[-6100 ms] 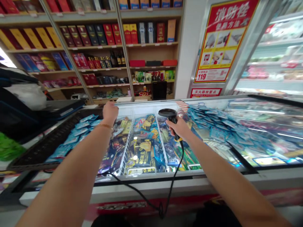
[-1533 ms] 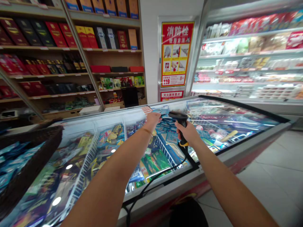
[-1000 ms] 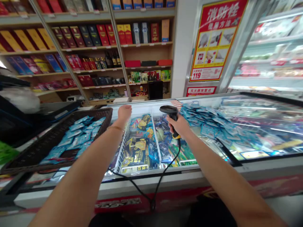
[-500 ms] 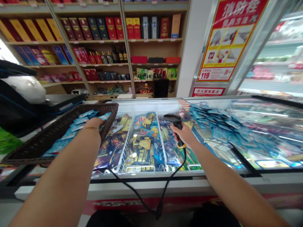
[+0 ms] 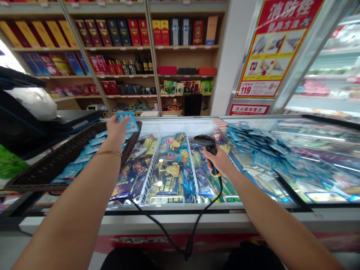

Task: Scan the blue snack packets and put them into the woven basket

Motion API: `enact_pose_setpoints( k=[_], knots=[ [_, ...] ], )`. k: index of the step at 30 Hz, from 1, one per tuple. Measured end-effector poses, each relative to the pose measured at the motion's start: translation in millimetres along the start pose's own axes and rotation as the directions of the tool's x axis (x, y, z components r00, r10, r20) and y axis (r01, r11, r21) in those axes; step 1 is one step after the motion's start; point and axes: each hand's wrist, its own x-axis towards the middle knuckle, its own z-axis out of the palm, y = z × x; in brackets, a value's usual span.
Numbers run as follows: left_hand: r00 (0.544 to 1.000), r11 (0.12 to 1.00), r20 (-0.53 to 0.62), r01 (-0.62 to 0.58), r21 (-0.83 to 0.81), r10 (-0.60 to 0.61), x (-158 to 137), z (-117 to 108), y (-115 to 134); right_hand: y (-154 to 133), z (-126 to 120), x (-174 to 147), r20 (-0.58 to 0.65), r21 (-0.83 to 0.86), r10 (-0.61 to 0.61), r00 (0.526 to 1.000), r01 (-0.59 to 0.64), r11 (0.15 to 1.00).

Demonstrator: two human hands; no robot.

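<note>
My left hand (image 5: 116, 130) pinches a small blue packet (image 5: 132, 123), raised over the far right corner of a dark wicker basket (image 5: 25, 178). Inside the basket lies a heap of similar blue packets (image 5: 84, 152), partly hidden by my left forearm. My right hand (image 5: 218, 159) is wrapped round the handle of a black barcode scanner (image 5: 206, 141), held above the freezer. From the scanner's base a black cable (image 5: 194, 228) loops down past the freezer's front edge. On the glass at the right, more blue packets (image 5: 261, 144) lie in a spread pile.
The chest freezer (image 5: 174, 221) holds bagged ice treats, split by white wire dividers (image 5: 153, 168). Dark equipment (image 5: 81, 120) with a white plastic bag (image 5: 35, 103) stands at the far left. Shelves of boxes (image 5: 115, 33) and a red fire-hydrant poster (image 5: 277, 48) are behind.
My left hand has risen out of the heap in the basket, now with a blue packet in its fingers. The right hand and the scanner have stayed nearly still.
</note>
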Motion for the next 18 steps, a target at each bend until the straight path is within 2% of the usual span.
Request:
enact_pose_setpoints(
  k=[2, 5, 7, 9, 12, 15, 18],
  knots=[
    [0.984, 0.981, 0.141, 0.125, -0.147, -0.105, -16, 20, 18, 0, 1, 0, 0.006, 0.007, -0.005, 1.000, 0.005, 1.000],
    [0.921, 0.962, 0.350, 0.232, -0.143, -0.170, -41, 46, 28, 0, 1, -1, 0.005, 0.026, -0.018, 1.000, 0.018, 0.999],
    [0.883, 0.957, 0.429, 0.265, -0.120, -0.191, -58, 62, 23, -1, 0, -3, 0.000, 0.043, -0.020, 1.000, 0.020, 0.999],
    [0.854, 0.941, 0.466, 0.317, -0.116, -0.230, -75, 79, 13, -2, -1, -4, -0.007, 0.057, -0.019, 1.000, 0.019, 0.998],
    [0.828, 0.887, 0.491, 0.413, -0.207, -0.271, -97, 106, -3, -3, -2, -4, -0.006, 0.065, -0.021, 1.000, 0.021, 0.998],
    [0.833, 0.828, 0.483, 0.456, -0.327, -0.269, -115, 129, -16, -3, -2, -4, 0.000, 0.056, -0.030, 1.000, 0.030, 0.998],
    [0.831, 0.775, 0.497, 0.479, -0.412, -0.249, -130, 141, -29, -3, -2, -4, -0.001, 0.029, -0.027, 1.000, 0.027, 0.999]
  ],
)
